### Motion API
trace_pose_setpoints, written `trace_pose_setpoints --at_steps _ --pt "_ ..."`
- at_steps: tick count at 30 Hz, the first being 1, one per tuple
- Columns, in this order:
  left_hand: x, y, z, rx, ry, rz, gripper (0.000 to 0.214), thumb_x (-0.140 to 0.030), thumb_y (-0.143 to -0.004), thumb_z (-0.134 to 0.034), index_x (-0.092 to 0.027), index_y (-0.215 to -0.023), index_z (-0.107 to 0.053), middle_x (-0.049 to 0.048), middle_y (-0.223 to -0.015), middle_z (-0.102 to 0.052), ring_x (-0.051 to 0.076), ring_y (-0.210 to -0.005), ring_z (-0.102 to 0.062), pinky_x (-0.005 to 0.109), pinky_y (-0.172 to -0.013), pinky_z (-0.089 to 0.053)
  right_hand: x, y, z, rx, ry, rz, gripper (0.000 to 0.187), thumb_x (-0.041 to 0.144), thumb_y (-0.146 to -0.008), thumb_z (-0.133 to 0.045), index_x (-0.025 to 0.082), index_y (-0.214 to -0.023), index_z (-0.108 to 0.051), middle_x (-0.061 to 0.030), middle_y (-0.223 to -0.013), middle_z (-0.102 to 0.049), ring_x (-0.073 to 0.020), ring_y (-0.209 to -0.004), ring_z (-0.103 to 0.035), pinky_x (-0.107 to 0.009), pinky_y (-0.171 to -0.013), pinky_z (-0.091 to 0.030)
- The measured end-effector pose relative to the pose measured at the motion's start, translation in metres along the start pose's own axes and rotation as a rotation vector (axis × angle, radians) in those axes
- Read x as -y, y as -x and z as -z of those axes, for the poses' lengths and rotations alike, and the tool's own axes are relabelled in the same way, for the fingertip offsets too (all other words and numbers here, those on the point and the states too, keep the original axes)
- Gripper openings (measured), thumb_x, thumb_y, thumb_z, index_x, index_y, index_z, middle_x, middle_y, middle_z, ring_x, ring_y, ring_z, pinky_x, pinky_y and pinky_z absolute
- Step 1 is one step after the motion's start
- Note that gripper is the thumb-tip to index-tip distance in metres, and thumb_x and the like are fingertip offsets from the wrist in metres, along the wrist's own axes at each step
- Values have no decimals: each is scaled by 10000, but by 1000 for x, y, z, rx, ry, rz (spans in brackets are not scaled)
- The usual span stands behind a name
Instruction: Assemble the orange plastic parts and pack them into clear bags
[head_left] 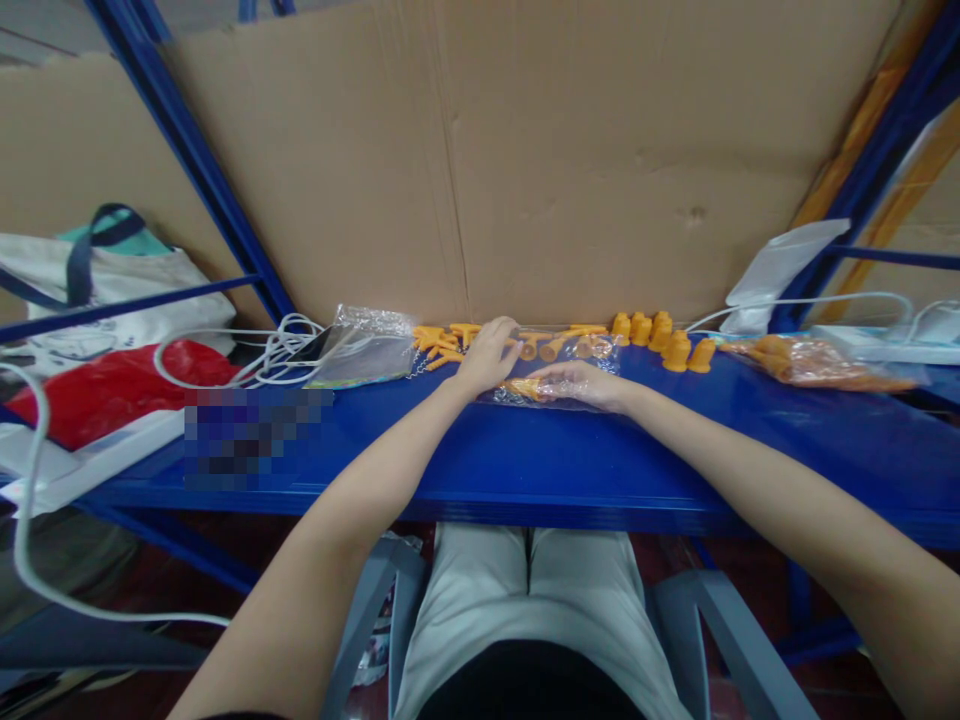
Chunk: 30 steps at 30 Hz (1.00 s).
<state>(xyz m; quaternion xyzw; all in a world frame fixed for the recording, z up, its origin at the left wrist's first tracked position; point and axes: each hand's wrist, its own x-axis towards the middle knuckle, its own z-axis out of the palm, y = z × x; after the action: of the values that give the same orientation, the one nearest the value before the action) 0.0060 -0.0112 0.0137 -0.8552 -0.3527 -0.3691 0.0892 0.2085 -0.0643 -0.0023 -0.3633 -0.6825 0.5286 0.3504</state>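
Note:
My left hand (pixel 487 355) reaches over the blue shelf (pixel 525 450), fingers curled down onto the row of small orange plastic parts (pixel 442 345) by the cardboard. My right hand (pixel 581 383) lies flat, fingers stretched, on a small clear bag (pixel 525 392) with orange parts inside. More orange T-shaped parts (pixel 551 345) lie just behind both hands. A group of upright orange caps (pixel 664 338) stands to the right.
A stack of clear plastic bags (pixel 360 350) lies left of my hands. White cables (pixel 262 355), a red bag (pixel 112 390) and a white tote (pixel 112 290) fill the left. A filled bag of orange parts (pixel 814 362) lies right. Cardboard (pixel 562 150) walls the back.

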Motion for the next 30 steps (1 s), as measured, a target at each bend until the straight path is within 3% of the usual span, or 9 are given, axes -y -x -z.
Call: trace_pose_setpoints --at_steps 6,10,14,21,25,27,30 --pt "-2 1 -4 37 3 5 358 -331 -972 -374 -147 -1245 -515 151 -1328 -556 251 -1285 -467 426 -1103 -340 3 -1 -5 46 6 -7 267 233 -706 -768 194 -966 -725 -17 -911 -729 -131 -833 -667 -294 -861 -528" --pt "2 2 -11 98 35 59 439 -376 -985 -336 -119 -1317 -460 175 -1430 -478 248 -1373 -386 421 -1158 -263 0 -3 -3 50 2 -33 340 238 -680 -795 189 -1011 -736 -40 -943 -739 -145 -867 -679 -323 -902 -527" --pt "5 1 -19 231 54 225 499 -418 -990 -304 -142 -1397 -392 145 -1522 -384 238 -1450 -270 411 -1194 -185 -4 -5 1 35 -29 -51 450 276 -607 -845 167 -1033 -747 -64 -951 -748 -168 -869 -690 -352 -928 -530" --pt "-2 -1 -17 417 -28 447 595 -476 -987 -206 -174 -1495 -278 86 -1607 -226 250 -1494 -124 434 -1205 -131 3 -2 5 52 -54 -102 404 224 -648 -813 185 -1044 -742 -81 -1005 -747 -188 -913 -695 -376 -949 -526" --pt "-4 0 -12 472 -118 487 625 -510 -972 -168 -208 -1513 -256 54 -1615 -199 256 -1498 -82 467 -1199 -148 5 -4 16 -121 45 -53 248 148 -710 -715 182 -954 -747 -82 -982 -745 -191 -891 -699 -394 -928 -535" --pt "-3 1 -9 502 -149 512 642 -518 -968 -140 -209 -1521 -241 49 -1619 -178 254 -1498 -74 474 -1199 -148 4 -6 28 -303 105 8 193 140 -751 -630 159 -910 -736 -88 -939 -744 -178 -807 -701 -388 -867 -558" --pt "0 3 -3 544 -169 560 655 -523 -963 -113 -216 -1530 -224 42 -1628 -120 251 -1499 -55 483 -1200 -132 0 -9 53 -646 254 122 253 114 -784 -481 126 -894 -709 -100 -890 -738 -165 -738 -689 -361 -782 -573"
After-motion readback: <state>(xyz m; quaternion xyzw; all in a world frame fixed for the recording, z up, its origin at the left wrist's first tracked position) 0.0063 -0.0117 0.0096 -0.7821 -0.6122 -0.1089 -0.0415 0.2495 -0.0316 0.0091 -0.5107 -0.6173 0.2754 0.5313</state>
